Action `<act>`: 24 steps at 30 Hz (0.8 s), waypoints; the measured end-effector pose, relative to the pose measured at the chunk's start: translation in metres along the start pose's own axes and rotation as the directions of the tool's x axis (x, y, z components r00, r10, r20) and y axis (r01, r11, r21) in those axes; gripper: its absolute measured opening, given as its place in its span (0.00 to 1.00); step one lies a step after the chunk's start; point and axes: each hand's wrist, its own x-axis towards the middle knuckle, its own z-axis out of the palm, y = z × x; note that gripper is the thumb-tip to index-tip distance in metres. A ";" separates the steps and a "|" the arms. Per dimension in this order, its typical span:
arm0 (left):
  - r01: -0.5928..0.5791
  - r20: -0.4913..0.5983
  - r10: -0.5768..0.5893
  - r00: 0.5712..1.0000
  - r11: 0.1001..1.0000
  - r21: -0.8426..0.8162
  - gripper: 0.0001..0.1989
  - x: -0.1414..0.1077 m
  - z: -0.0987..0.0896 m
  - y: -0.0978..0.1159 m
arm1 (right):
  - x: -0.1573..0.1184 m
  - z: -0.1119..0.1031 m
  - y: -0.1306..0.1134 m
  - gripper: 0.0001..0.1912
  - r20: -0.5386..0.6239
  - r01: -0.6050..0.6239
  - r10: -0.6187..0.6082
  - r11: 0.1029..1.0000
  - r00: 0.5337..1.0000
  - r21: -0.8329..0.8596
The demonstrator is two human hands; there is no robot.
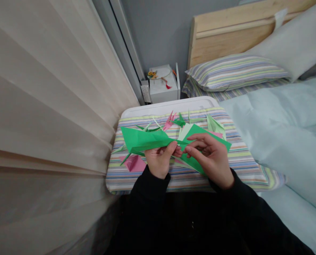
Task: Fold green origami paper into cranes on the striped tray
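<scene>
Green origami paper (143, 140) is held in the head view just above a striped quilted pad (243, 159), with both hands on it. Its left part is pinched between the thumb and fingers of the left hand (159, 163), so that grip is clamped on the paper. The right hand (209, 159) is curled over the right part, and its fingertips (192, 143) are pressed on the fold, so that grip is also closed on the paper. Where the hands meet, the folds are hidden by the fingers, and whether one sheet or two is held cannot be made out. Black sleeves (147, 193) are seen at both wrists, and the arms are cut off by the lower frame edge. Lying on the pad are a pink paper crane (168, 121), a dark green paper crane (179, 121), a pale green folded piece (215, 125) and a pink folded sheet (133, 163), the last partly covered by the held paper. The pad rests on a white board (171, 106). A beige curtain (54, 106) fills the left side. To the right, a bed with a pale blue duvet (288, 131), a striped pillow (236, 72) and a wooden headboard (227, 35) is seen. A white box (163, 86) stands beyond the board, and the small items on top of it are hard to make out.
</scene>
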 end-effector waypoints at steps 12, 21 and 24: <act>0.010 0.079 -0.011 0.997 1.000 0.013 0.13 -0.002 0.001 0.003 | 0.003 0.008 0.004 0.05 -0.066 0.010 -0.002 0.993 0.998 0.114; -0.039 0.032 0.037 0.999 0.998 0.051 0.12 -0.002 0.003 0.006 | 0.003 0.011 0.005 0.09 -0.046 -0.020 0.025 0.993 0.999 0.118; -0.048 0.014 0.048 0.999 0.998 0.046 0.12 -0.001 0.003 0.006 | 0.002 0.012 0.007 0.09 -0.041 -0.020 0.026 0.992 0.999 0.128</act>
